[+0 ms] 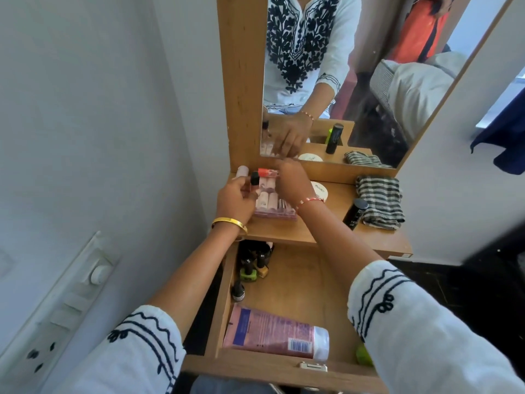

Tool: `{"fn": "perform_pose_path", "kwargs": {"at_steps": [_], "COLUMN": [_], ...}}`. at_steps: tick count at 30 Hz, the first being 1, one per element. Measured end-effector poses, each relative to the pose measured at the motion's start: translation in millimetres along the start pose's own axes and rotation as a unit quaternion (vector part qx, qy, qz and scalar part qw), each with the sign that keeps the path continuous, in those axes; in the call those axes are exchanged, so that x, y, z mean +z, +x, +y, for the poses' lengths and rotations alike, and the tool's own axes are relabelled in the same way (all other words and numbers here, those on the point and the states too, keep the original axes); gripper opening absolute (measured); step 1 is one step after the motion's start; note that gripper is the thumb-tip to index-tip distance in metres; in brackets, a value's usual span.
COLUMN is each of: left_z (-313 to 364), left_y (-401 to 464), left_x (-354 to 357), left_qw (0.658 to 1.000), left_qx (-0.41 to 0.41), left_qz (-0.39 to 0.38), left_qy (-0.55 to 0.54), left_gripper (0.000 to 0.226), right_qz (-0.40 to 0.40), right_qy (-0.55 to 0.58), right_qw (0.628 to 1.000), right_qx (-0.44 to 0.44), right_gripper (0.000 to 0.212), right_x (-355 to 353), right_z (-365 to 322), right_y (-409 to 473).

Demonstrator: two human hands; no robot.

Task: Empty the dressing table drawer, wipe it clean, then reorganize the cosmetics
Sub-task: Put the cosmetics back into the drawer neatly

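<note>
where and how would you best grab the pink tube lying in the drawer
Grip the pink tube across its flat body from above. It lies on its side along the drawer front, white cap to the right, with its top face uncovered.
</note>
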State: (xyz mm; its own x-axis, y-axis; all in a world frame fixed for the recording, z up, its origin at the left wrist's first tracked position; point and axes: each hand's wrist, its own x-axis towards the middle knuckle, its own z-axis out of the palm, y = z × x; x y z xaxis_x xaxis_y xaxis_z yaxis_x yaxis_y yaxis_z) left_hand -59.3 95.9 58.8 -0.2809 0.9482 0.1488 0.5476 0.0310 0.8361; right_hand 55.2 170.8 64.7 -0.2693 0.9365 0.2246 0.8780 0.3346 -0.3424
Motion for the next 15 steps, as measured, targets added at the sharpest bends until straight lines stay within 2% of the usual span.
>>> {"fn": "perform_pose_path", "kwargs": {"at_steps": [5, 9, 12, 14, 15], "left_z": [1, 0, 2, 2, 2], "left_y": [2, 2, 0, -3, -5], "left_x": [-2, -3, -4, -6, -6], "left_qw": [0.998, 0.997, 0.994, 0.987, 0.983], "left_qx": [-0.029, -0.038, -0.045, -0.062, -0.071], "left_qz": [0.013, 0.012, 0.011, 0.013, 0.013], "left_qy": [-0.054, -0.071, -0.099, -0.145, -0.167], "left_gripper": [0.027, 0.022, 0.023, 0.023, 0.021], "right_qz": [0.013, 0.022, 0.068, 0.052, 0.03], "right_qy": [-0.098, -0.074, 0.092, 0.275, 0.369], "right_qw": [0.995, 0.997, 0.993, 0.954, 0.92], "right_qx": [-0.03, -0.024, 0.042, 0.103, 0.127], "right_gripper": [0.026, 0.022, 0.022, 0.017, 0.015], "right_x": [9, 15, 8, -4, -9], "right_z": [-3, -1, -1, -7, -10], "right_y": [6, 4, -3, -16, -25]}}
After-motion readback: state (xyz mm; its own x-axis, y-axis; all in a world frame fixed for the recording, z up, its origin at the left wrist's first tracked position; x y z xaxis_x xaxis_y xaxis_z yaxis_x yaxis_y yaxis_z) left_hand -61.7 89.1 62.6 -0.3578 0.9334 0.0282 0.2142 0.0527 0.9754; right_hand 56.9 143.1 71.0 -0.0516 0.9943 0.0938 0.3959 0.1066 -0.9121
